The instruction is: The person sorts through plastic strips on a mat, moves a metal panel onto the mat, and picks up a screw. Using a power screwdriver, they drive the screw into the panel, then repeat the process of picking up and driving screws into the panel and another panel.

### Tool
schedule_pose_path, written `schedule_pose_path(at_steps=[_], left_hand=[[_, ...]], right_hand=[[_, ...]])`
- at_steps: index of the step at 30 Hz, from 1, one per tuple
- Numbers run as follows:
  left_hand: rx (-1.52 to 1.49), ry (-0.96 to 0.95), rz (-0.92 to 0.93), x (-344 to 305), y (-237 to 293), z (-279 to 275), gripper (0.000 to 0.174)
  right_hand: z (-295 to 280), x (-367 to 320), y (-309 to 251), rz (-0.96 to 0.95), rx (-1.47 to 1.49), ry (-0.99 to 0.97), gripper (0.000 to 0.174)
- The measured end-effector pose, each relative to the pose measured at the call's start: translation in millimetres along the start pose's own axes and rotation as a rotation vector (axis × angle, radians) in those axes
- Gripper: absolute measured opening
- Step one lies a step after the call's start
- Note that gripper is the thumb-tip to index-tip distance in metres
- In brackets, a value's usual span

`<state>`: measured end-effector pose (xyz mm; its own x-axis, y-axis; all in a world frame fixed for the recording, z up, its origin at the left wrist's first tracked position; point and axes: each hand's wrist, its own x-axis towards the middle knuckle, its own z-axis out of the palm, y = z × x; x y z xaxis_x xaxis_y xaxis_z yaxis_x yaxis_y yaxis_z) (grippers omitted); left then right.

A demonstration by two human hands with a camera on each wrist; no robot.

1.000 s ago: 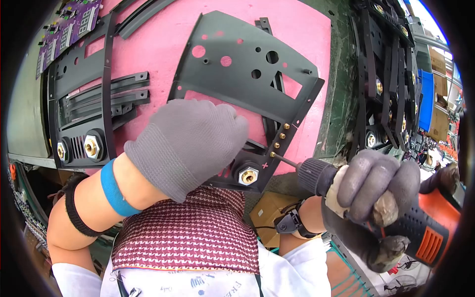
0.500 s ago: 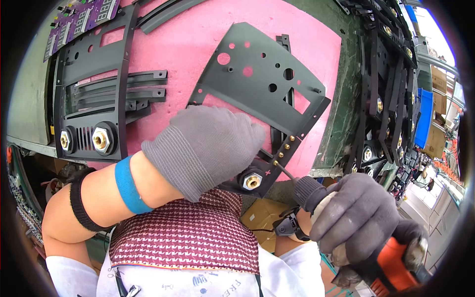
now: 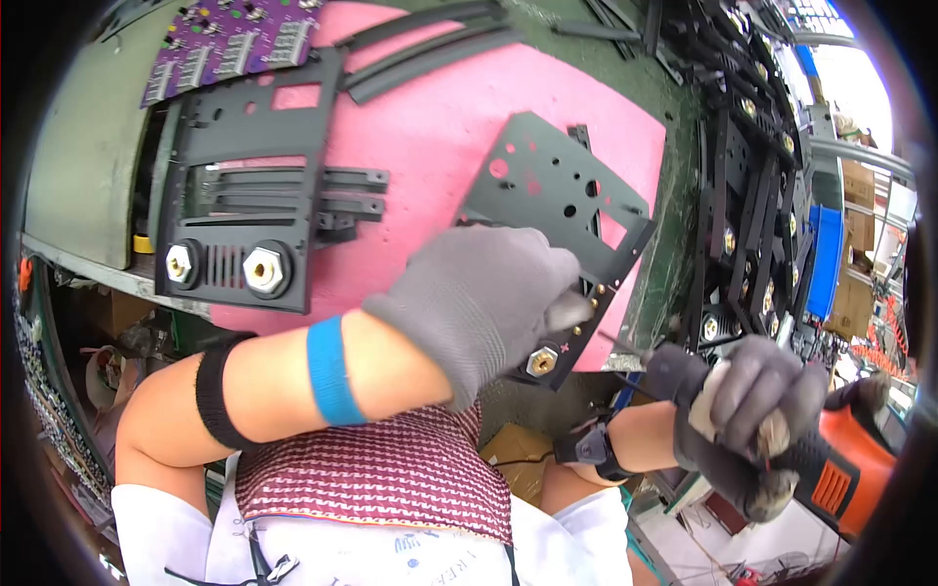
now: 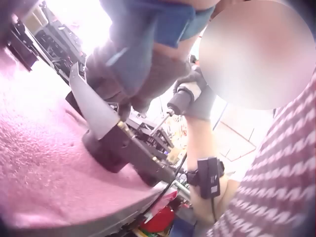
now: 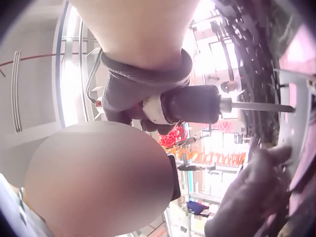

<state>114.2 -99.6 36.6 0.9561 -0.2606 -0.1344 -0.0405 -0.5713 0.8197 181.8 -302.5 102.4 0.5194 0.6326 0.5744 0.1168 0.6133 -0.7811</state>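
Observation:
My gloved left hand (image 3: 479, 293) lies over the lower part of a dark metal panel (image 3: 547, 186), its fingers bent and the fingertips right at a row of small brass fittings (image 3: 577, 332) along the panel's edge. Whether those fingers pinch a fitting, I cannot tell. Below the row sits a larger brass fitting with a hex nut (image 3: 542, 362). Off to the right, my gloved right hand (image 3: 762, 391) grips an orange and black power drill (image 3: 860, 469) around its front. The drill's long thin bit (image 5: 261, 106) points toward the panel, its tip apart from the fittings.
Pink foam (image 3: 410, 127) covers the bench. To the left lies a second dark panel (image 3: 244, 132) with metal strips (image 3: 293, 183) over it and purple circuit boards (image 3: 234, 49) behind. Dark panels (image 3: 743, 186) stand stacked at right, before a blue bin (image 3: 824, 259).
The drill's bit has come off a brass fitting and moved away to the right. My left fingers have reached from the panel to the fittings. The head view has shifted, too.

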Motion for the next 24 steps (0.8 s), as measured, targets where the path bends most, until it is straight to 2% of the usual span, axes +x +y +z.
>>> schedule_pose_path(at_steps=[1,2,3,5,6,7,9,11,13,15,17,19,21,23,24], left_hand=[[-0.277,0.091,-0.044,-5,4,-8,0.024],[-0.477,0.032,-0.186,-12,9,-24,0.028],[-0.466,0.042,-0.182,-21,8,-38,0.028],[-1.137,-0.15,-0.489,-47,-1,-62,0.036],[-1.126,-0.118,-0.497,-60,-7,-68,0.042],[-1.117,-0.109,-0.49,-73,-12,-73,0.042],[-1.157,0.0,-0.542,-95,-19,-84,0.042],[-1.134,0.054,-0.543,-111,-21,-93,0.042],[-1.252,0.123,-0.49,-123,-34,-95,0.043],[-1.316,0.115,-0.436,-131,-42,-98,0.037],[-1.404,0.182,-0.398,-135,-48,-99,0.03],[-1.39,0.188,-0.373,-143,-52,-105,0.032],[-1.377,0.183,-0.349,-147,-58,-109,0.035],[-1.325,0.139,-0.373,-151,-64,-112,0.041],[-1.332,0.145,-0.367,-151,-65,-111,0.041]], right_hand=[[-6,7,-7,0.089,0.003,-0.087,0.042],[2,12,-2,0.071,-0.036,-0.058,0.042],[13,17,5,0.055,-0.077,-0.028,0.041],[29,18,18,0.01,-0.088,0.059,0.036],[47,19,6,0.205,-0.04,0.212,0.022],[44,27,16,0.145,0.041,0.12,0.025],[69,41,24,0.141,0.006,0.21,0.024],[80,54,38,0.097,0.069,0.183,0.022],[101,69,55,0.059,0.137,0.153,0.019],[134,91,73,-0.115,0.182,0.355,0.028],[148,106,76,-0.083,0.199,0.331,0.028],[163,116,81,-0.084,0.2,0.367,0.029],[162,122,81,-0.078,0.207,0.333,0.03],[146,123,73,0.16,0.337,0.053,0.014],[143,125,77,0.166,0.335,0.045,0.014]])
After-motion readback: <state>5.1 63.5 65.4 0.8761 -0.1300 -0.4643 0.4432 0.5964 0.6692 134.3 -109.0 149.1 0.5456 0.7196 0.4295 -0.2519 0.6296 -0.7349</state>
